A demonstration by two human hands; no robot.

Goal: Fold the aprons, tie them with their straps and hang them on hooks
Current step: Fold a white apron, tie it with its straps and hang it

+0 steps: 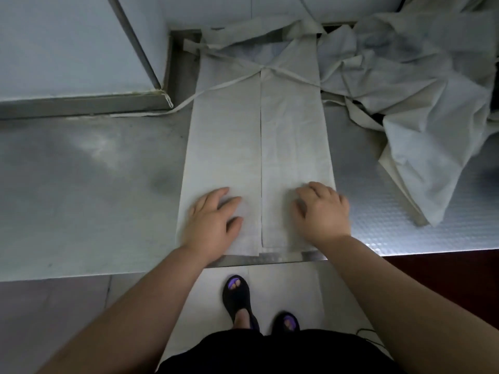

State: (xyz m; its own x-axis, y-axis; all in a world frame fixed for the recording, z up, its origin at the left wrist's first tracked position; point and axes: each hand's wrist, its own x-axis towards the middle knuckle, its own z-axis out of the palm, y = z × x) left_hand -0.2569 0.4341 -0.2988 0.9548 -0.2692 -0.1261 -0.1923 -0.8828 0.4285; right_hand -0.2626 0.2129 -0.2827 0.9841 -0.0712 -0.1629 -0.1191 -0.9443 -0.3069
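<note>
Apron lies flat on the metal table, folded lengthwise: both side flaps turned in, edges meeting along a centre seam that runs from 12 to 6 o'clock. Near hem sits just inside the table's front edge.

Left hand rests palm down on the left flap at about 7 o'clock of the apron, fingers spread and flat, grasping nothing. Right hand is on the right flap at about 5 o'clock, fingers curled down onto the cloth; whether it pinches a fold cannot be told.

Straps cross at the far end of the apron, near 12 o'clock; one trails off toward 9 o'clock over the table and ends beside a raised metal ledge.

A crumpled heap of cloth lies at 2 o'clock, touching the apron's far right edge.

Below the table edge, at 6 o'clock: tiled floor, two feet in dark sandals.
</note>
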